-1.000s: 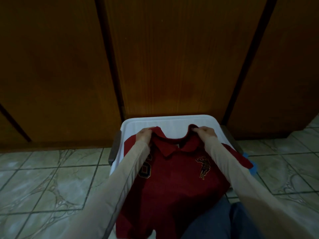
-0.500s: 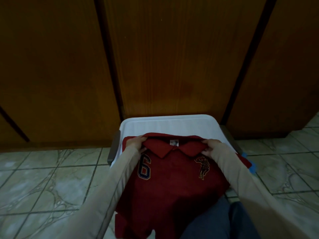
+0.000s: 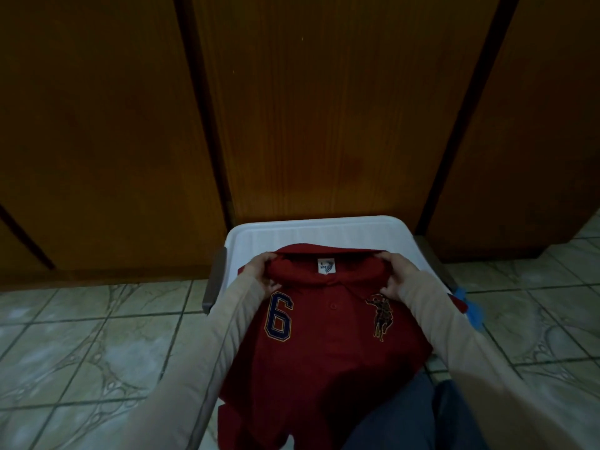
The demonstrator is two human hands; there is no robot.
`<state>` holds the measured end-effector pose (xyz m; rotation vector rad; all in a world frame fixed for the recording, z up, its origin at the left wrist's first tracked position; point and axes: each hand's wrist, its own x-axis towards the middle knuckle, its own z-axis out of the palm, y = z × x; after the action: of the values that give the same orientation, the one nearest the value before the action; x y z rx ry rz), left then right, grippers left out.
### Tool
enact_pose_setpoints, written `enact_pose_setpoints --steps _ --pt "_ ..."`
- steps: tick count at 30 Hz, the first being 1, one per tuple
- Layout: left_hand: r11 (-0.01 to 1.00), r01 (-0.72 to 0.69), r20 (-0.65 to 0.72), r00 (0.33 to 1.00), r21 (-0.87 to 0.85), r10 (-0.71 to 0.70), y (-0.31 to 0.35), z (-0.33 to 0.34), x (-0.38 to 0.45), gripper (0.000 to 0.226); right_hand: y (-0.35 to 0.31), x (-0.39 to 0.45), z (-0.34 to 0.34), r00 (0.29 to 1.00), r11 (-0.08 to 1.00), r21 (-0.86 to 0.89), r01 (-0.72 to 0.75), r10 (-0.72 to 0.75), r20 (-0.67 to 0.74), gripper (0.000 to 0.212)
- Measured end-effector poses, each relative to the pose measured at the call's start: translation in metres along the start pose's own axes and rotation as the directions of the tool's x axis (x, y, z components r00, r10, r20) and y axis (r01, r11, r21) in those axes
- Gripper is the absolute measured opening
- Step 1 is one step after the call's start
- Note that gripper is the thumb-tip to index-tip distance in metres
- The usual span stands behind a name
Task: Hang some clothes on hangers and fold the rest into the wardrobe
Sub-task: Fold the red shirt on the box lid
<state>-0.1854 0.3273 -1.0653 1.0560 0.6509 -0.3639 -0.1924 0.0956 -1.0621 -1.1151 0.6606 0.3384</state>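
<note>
Red polo shirt [image 3: 324, 345] lies front up on the white bin lid [image 3: 324, 230], collar toward its far edge. My left hand [image 3: 258, 271] and right hand [image 3: 397, 276] pinch the collar ends, fingers curled into cloth, wardrobe doors [image 3: 324, 108] beyond.

Shirt [image 3: 324, 345] hem cut off by bottom edge. Sleeves hidden under both arms. Fingertips of left hand [image 3: 259, 274] and right hand [image 3: 401, 274] tucked under collar. Label [image 3: 325, 266] print too small to read. Bin [image 3: 324, 230] mostly covered.
</note>
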Motion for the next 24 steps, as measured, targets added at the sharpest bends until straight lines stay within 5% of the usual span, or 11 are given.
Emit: enact_pose_setpoints --steps 8,13,24 --pt "0.996 -0.057 -0.041 0.997 0.065 0.06 0.001 0.006 -0.005 0.009 -0.005 0.001 -0.007 0.996 0.98 -0.197 -0.012 0.028 0.079 0.042" --pt "0.991 -0.06 -0.038 0.997 0.121 0.065 0.007 0.004 -0.003 0.008 -0.013 -0.003 -0.019 0.985 0.932 -0.364 -0.001 0.065 0.162 0.04" --pt "1.0 0.008 0.044 0.999 -0.009 -0.008 0.014 -0.005 0.002 0.017 -0.017 -0.008 -0.02 0.978 0.995 -0.099 -0.013 0.033 0.204 0.014"
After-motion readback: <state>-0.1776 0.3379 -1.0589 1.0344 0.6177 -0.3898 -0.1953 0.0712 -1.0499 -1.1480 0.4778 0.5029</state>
